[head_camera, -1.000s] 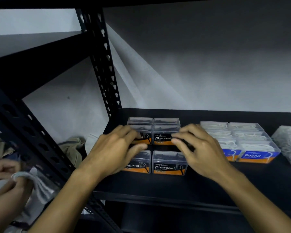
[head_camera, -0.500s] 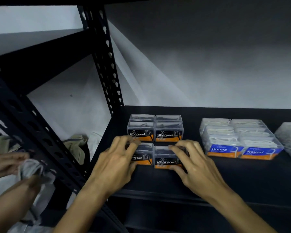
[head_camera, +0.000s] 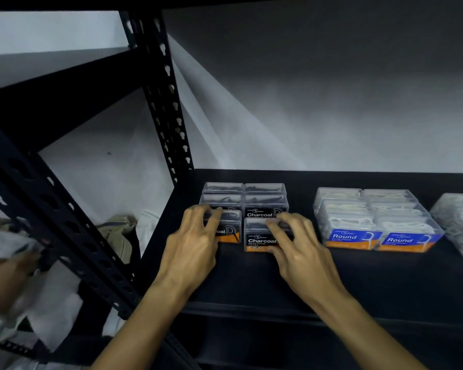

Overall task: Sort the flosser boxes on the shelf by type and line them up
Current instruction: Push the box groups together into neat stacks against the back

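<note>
Left hand (head_camera: pixel 195 236), fingers draped over near-left clear plastic Charcoal flosser box (head_camera: pixel 226 231); right hand (head_camera: pixel 292 241) gripping near-right Charcoal box (head_camera: pixel 262 237), thumb at front edge. Likely squaring front pair against rows behind. Charcoal boxes on black metal shelf (head_camera: pixel 358 276), left end: six visible, two columns, three deep. Blue-labelled clear Round flosser boxes (head_camera: pixel 377 222) to right, well apart: about six. Third clear pile (head_camera: pixel 460 222) far right, cropped; count unclear.

Dim room: a black metal rack (head_camera: pixel 169 108) stands against a pale wall (head_camera: pixel 318 102), crossed by slanting light.
</note>
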Available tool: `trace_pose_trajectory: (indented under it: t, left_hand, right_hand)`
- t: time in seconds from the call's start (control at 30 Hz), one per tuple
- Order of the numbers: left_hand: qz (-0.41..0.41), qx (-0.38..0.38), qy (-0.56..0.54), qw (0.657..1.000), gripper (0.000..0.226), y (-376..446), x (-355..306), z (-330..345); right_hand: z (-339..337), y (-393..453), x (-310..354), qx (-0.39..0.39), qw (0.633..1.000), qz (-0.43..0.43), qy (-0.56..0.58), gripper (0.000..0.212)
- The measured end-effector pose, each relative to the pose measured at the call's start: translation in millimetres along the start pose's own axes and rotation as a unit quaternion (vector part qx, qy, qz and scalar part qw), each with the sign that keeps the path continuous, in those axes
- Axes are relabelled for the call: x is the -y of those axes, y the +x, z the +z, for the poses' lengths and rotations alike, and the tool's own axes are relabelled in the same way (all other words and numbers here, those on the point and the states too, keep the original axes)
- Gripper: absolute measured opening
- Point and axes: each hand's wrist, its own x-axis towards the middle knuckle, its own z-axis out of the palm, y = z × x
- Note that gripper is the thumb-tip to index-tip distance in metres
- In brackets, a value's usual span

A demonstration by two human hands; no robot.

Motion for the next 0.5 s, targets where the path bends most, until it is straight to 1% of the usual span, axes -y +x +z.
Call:
trace_pose_trajectory:
  t: [0.2, 0.5]
  left_hand:
    - [-0.005, -0.007, -0.01, 1.0, 0.063, 1.5, 1.1, 3.9]
    - [-0.006, -0.011, -0.017, 1.0, 0.062, 4.3, 1.0, 6.0]
  right_hand:
    - [5.1, -0.9, -0.8, -0.014, 1.0, 0.012, -0.003, 0.05]
    - [12.3, 1.6, -4.5, -0.014, 1.0, 0.022, -0.003, 0.05]
